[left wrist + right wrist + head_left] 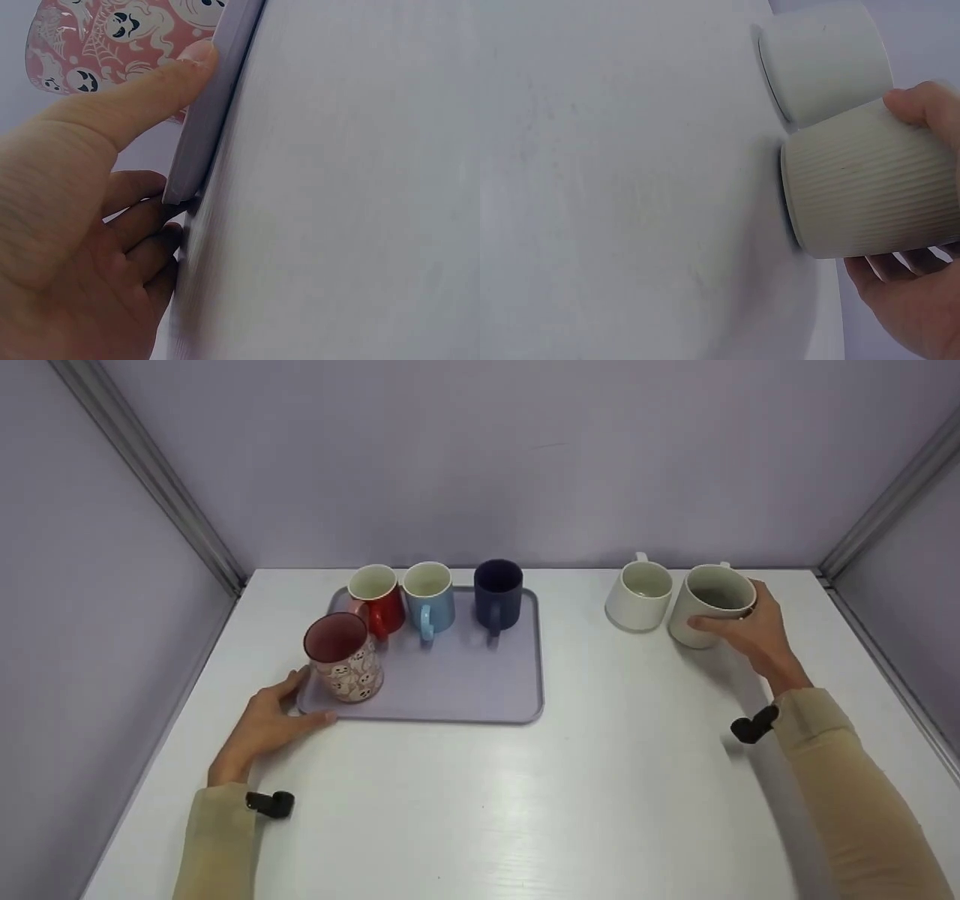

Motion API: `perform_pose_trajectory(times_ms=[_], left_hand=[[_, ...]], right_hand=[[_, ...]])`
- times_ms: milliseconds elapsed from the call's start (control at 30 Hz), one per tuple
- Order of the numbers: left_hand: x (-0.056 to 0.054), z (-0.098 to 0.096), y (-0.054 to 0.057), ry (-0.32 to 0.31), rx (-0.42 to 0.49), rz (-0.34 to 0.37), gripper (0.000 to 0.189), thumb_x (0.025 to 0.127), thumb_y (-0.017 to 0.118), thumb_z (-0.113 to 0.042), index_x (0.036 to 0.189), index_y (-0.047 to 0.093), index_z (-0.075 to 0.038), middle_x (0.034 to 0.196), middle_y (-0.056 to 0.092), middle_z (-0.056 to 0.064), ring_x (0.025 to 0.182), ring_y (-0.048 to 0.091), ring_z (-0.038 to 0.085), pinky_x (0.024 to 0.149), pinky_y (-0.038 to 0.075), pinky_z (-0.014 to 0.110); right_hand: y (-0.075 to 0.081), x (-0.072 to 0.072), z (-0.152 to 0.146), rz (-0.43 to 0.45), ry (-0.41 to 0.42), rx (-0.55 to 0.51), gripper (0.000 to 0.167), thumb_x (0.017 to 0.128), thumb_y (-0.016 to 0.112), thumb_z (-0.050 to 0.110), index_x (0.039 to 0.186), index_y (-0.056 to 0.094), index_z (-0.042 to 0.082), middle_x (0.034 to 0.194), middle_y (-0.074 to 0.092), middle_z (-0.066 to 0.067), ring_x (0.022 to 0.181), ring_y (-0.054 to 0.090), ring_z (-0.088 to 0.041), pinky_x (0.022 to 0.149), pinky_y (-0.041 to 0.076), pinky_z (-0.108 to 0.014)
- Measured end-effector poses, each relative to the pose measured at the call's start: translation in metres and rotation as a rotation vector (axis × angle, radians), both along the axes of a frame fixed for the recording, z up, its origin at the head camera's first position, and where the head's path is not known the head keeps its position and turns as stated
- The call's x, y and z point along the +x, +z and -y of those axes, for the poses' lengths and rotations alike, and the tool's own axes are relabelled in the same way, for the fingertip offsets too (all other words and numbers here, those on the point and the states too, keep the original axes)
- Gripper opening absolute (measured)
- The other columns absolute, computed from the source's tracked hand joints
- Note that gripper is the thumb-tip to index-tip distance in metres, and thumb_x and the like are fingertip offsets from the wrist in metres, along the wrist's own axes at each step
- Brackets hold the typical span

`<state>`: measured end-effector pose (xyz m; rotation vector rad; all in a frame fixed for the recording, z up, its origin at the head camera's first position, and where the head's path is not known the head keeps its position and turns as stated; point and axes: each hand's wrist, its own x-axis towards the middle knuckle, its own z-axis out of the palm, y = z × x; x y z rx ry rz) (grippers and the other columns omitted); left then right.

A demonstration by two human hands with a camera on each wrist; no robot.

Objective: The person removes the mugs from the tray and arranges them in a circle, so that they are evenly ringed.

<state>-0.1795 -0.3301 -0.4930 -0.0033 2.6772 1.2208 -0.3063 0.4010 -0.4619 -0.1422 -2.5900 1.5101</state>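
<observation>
My right hand (757,634) grips a ribbed off-white mug (870,184) round its side, thumb on the near side and fingers behind. Right beside it stands a smooth white mug (637,600). At the front left corner of the lilac tray (465,690), my left hand (270,724) holds the edge, with the thumb on the rim and the fingers curled at the side. Just by that hand, a pink ghost-patterned mug (349,667) with a dark red inside stands on the tray. Its handle points back.
Along the tray's back stand a red mug (386,611), a light blue mug (435,604) and a navy mug (506,600), handles toward me. The white table (600,795) is bounded by lilac panels (525,472) at the back and sides.
</observation>
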Motion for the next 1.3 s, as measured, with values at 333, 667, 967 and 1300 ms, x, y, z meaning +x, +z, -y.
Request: perform_pose_trajectory(times_ms=[333, 667, 967, 1300], left_hand=[[0.001, 0.000, 0.001, 0.003, 0.005, 0.004, 0.113, 0.086, 0.087, -0.055, 0.170, 0.026, -0.011, 0.176, 0.017, 0.025, 0.163, 0.015, 0.048, 0.132, 0.017, 0.064], [0.001, 0.000, 0.001, 0.004, -0.001, -0.003, 0.112, 0.086, 0.087, -0.054, 0.170, 0.027, -0.010, 0.176, 0.017, 0.025, 0.164, 0.014, 0.047, 0.132, 0.016, 0.064], [0.000, 0.001, 0.002, 0.001, -0.007, -0.003, 0.111, 0.087, 0.087, -0.053, 0.170, 0.027, -0.010, 0.175, 0.016, 0.027, 0.164, 0.013, 0.048, 0.132, 0.016, 0.064], [0.000, 0.001, 0.001, 0.003, -0.010, 0.004, 0.111, 0.087, 0.087, -0.054, 0.170, 0.027, -0.010, 0.176, 0.016, 0.026, 0.163, 0.012, 0.049, 0.132, 0.016, 0.065]], right_hand=[[-0.005, 0.010, 0.004, -0.017, 0.004, -0.007, 0.098, 0.083, 0.095, 0.025, 0.160, 0.037, 0.006, 0.153, 0.049, -0.010, 0.134, 0.049, -0.021, 0.106, 0.042, -0.029], [-0.004, 0.010, 0.007, -0.007, 0.013, -0.008, 0.097, 0.083, 0.095, 0.026, 0.158, 0.037, 0.006, 0.152, 0.049, -0.007, 0.134, 0.048, -0.018, 0.106, 0.041, -0.030], [-0.003, 0.007, 0.009, -0.005, 0.012, 0.001, 0.098, 0.083, 0.095, 0.027, 0.158, 0.037, 0.005, 0.152, 0.049, -0.006, 0.136, 0.048, -0.020, 0.110, 0.042, -0.034], [-0.002, 0.005, 0.012, -0.002, 0.010, 0.001, 0.098, 0.083, 0.095, 0.029, 0.158, 0.037, 0.004, 0.153, 0.048, -0.009, 0.136, 0.048, -0.021, 0.110, 0.042, -0.034]])
